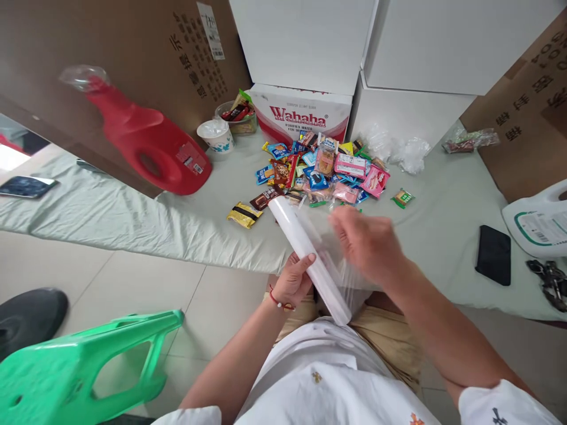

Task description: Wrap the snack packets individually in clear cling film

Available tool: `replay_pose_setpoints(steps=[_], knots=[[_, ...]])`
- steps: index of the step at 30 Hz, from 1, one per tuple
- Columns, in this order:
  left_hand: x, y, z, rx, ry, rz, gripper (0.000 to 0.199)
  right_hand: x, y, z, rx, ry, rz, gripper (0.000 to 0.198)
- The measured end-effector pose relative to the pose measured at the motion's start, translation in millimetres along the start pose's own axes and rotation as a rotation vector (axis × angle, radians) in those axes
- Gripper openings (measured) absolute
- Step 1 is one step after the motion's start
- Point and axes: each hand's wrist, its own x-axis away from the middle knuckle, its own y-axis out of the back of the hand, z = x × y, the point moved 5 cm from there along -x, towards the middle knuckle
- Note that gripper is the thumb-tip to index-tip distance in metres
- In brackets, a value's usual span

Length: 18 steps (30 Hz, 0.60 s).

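Observation:
My left hand (296, 280) is wrapped around a roll of clear plastic bags (312, 262), thumb on top, held at a slant above my lap. A thin loose sheet of plastic (334, 254) comes off the roll's right side. My right hand (365, 236), slightly blurred, is closed and pinches the sheet's upper part; its fingertips are partly hidden. Just beyond the roll lies a pile of wrapped snacks (318, 180) on the cloth-covered table (212, 218). A yellow snack packet (244, 215) sits left of the roll, and a small green packet (403, 198) lies to the right.
A red jug (150, 141), a paper cup (215, 137) and a plastic tub (243, 118) stand at left. Behind the snacks are a Wahaha box (305, 115) and crumpled plastic (398, 150). A black phone (494, 255), keys (549, 283) and white jug (540, 221) are right; a green stool (84, 360) stands lower left.

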Motion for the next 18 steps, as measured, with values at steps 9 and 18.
replay_pose_setpoints(steps=[9,18], knots=[[0.0,-1.2,1.8,-0.065,0.13,-0.036,0.058,2.3,40.1,-38.9,0.023,-0.203,-0.01,0.027],[-1.9,4.1,-29.5,-0.025,0.16,-0.075,0.037,63.8,54.2,-118.5,0.007,-0.675,-0.049,0.033]])
